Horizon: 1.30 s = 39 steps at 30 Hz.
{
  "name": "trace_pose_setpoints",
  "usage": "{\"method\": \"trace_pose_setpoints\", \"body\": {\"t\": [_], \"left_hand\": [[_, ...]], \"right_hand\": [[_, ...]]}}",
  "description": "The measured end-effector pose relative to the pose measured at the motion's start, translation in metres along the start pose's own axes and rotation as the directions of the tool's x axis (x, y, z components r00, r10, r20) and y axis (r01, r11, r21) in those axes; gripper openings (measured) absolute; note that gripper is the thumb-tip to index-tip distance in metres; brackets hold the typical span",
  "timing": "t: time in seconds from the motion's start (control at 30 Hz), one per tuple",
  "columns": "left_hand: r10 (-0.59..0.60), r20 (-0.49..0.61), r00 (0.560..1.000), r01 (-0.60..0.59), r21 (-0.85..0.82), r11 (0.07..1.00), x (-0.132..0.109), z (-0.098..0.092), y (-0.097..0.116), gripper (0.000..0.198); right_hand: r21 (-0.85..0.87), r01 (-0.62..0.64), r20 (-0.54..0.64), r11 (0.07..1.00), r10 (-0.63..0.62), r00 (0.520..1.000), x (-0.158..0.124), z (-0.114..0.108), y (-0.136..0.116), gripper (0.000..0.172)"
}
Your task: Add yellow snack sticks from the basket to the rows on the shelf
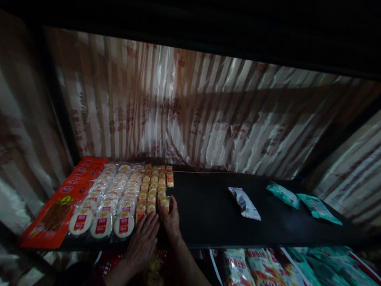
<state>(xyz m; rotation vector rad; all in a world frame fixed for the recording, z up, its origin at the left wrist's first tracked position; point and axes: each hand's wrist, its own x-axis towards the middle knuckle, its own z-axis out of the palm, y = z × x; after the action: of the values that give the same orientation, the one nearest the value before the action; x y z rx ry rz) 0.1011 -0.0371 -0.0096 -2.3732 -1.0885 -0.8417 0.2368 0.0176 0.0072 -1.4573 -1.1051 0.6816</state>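
On the black shelf [199,213], small yellow-wrapped snack packets [153,187] stand in close rows. My right hand [172,221] grips a small yellow snack packet [164,202] at the right front of these rows, thumb and fingers around it. Beside it, my left hand [143,241] rests with fingers stretched against the front ends of the rows; its fingertips touch the nearest packets. To the left lie rows of round white crackers in clear wrappers [102,220]. Orange snack bags [55,215] overlap at the shelf's left end.
A white-and-blue packet [245,203] and two teal packets, one a teal bag [319,208], lie on the shelf's right half. Below the front edge are cartons with red-and-white bags [244,277] and teal bags [343,280]. A dark upper shelf [203,29] hangs overhead; striped plastic sheeting [194,111] backs it.
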Motion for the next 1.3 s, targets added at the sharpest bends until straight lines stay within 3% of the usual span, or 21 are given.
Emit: {"method": "trace_pose_setpoints", "body": {"t": [0.13, 0.33, 0.47, 0.63, 0.73, 0.93, 1.1, 1.3], "left_hand": [[0.005, 0.005, 1.0, -0.005, -0.005, 1.0, 0.003, -0.003, -0.004, 0.044], [0.008, 0.021, 1.0, -0.008, -0.014, 1.0, 0.009, -0.002, -0.011, 0.046], [0.006, 0.04, 0.999, -0.005, -0.016, 1.0, 0.012, 0.0, -0.015, 0.053], [-0.049, 0.073, 0.996, 0.051, -0.016, 0.999, 0.013, 0.003, -0.015, 0.068], [-0.05, 0.069, 0.996, 0.048, 0.017, 0.999, 0.013, 0.005, -0.014, 0.068], [-0.042, 0.085, 0.996, 0.039, 0.034, 0.999, 0.014, 0.001, -0.014, 0.065], [-0.044, 0.094, 0.995, 0.043, 0.012, 0.999, 0.014, -0.002, -0.014, 0.058], [-0.048, 0.109, 0.993, 0.048, 0.004, 0.999, 0.016, -0.004, -0.014, 0.055]], "right_hand": [[0.048, 0.012, 0.007, 0.999, -0.013, 1.0, 0.002, 0.003, 0.002, 0.066], [-0.193, 0.088, -0.026, 0.977, -0.095, 0.995, 0.0, 0.006, 0.011, 0.062], [-0.294, 0.168, 0.005, 0.941, -0.175, 0.985, 0.0, 0.016, 0.02, 0.068], [-0.313, 0.041, 0.012, 0.949, -0.039, 0.999, -0.005, 0.03, 0.029, 0.083], [-0.34, 0.047, 0.045, 0.939, -0.033, 0.998, -0.01, 0.036, 0.026, 0.083], [-0.396, -0.008, -0.004, 0.918, 0.007, 1.0, -0.014, 0.028, 0.013, 0.083], [-0.286, -0.034, 0.044, 0.958, 0.048, 0.998, -0.001, 0.014, 0.011, 0.082], [-0.118, -0.046, 0.093, 0.992, 0.057, 0.994, 0.008, 0.02, 0.005, 0.081]]}}
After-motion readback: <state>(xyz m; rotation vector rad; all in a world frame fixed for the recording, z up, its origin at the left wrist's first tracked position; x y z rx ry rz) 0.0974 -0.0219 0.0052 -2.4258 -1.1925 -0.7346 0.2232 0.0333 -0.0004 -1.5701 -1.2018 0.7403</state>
